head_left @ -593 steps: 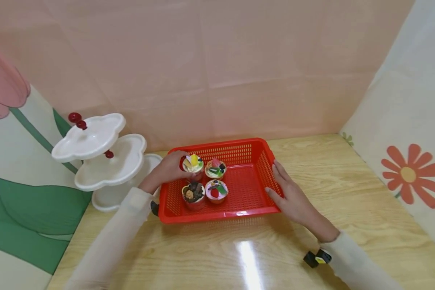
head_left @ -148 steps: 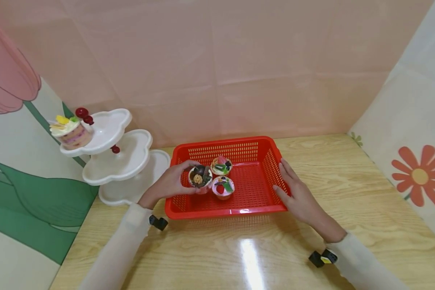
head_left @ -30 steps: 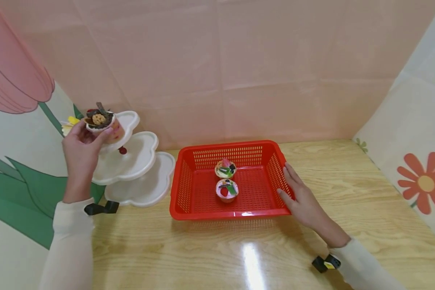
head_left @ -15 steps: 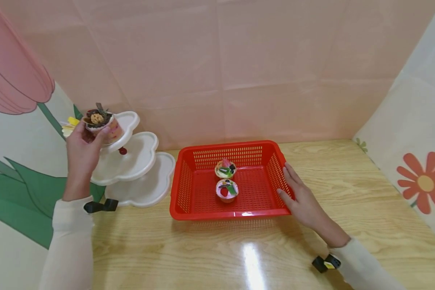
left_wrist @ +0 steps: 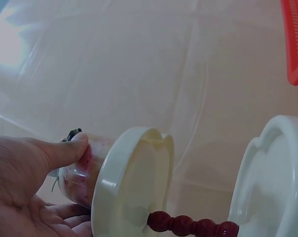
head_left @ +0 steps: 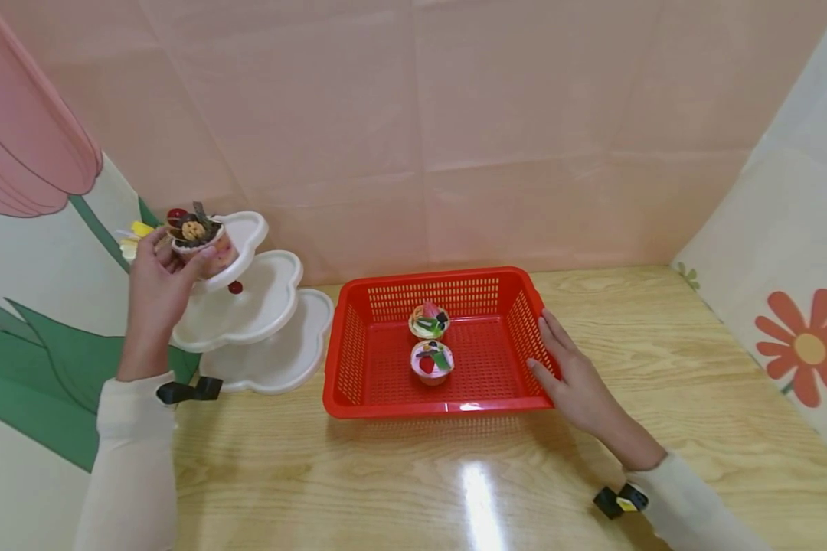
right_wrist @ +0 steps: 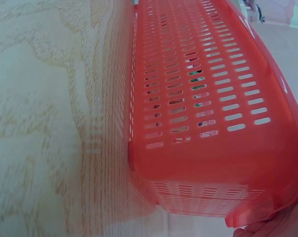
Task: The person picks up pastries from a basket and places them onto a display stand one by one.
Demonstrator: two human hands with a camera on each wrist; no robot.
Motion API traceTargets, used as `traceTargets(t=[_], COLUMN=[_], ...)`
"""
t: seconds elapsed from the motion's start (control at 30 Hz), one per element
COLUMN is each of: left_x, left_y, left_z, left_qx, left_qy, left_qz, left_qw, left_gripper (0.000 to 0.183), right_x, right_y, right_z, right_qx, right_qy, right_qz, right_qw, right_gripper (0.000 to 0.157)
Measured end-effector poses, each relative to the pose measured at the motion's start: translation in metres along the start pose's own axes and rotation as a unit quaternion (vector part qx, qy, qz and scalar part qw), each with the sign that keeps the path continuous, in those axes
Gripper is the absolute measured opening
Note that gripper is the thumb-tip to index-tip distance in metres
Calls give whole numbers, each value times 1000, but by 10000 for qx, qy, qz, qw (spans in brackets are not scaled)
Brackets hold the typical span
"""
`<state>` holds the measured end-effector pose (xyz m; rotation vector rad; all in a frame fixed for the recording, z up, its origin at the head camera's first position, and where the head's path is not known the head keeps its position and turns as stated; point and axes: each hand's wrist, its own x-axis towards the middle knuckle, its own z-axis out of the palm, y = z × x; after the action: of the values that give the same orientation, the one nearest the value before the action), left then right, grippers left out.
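My left hand (head_left: pixel 157 287) holds a cupcake (head_left: pixel 207 249) with a chocolate and walnut topping in a clear cup, thumb in front and fingers behind. It is at the top tier of a white three-tier stand (head_left: pixel 248 226); in the left wrist view the cup's base (left_wrist: pixel 82 180) appears against that tier (left_wrist: pixel 109 182). Behind the left fingers, a cupcake with yellow fruit (head_left: pixel 138 229) is partly hidden. My right hand (head_left: pixel 575 383) grips the right rim of a red basket (head_left: pixel 441 405), thumb over the edge. Inside are two fruit-topped cupcakes (head_left: pixel 429 320), one behind the other.
The stand's middle tier (head_left: pixel 276 283) and bottom tier (head_left: pixel 296 352) jut toward the basket. A wooden table (head_left: pixel 386 490) carries everything. A pink sheet (head_left: pixel 524 138) hangs behind, with a printed wall at each side.
The yellow-fruit cupcake, then the chocolate one, went from the basket to the stand's top tier in my left hand. The chocolate cupcake has just shifted slightly down and right. My right hand stays put.
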<state>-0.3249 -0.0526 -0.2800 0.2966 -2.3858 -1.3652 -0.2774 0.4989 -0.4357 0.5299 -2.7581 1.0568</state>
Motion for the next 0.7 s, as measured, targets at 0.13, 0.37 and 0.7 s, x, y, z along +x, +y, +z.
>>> traceTargets(t=[0.13, 0.37, 0.7], left_x=[0, 0, -1], left_y=[2, 4, 1], left_z=[-3, -6, -6], left_qx=[-2, 200, 280], left_qy=[-140, -216, -123], left_qz=[-126, -166, 28], left_qw=[9998, 9994, 9995], left_gripper=[92, 90, 77], right_x=[0, 0, 0], right_y=[0, 0, 0], right_z=[-1, 0, 0], right_qx=[18, -20, -46], right_qy=[22, 43, 83], right_qz=[-18, -29, -101], right_qw=[10000, 10000, 9999], right_gripper=[72, 72, 72])
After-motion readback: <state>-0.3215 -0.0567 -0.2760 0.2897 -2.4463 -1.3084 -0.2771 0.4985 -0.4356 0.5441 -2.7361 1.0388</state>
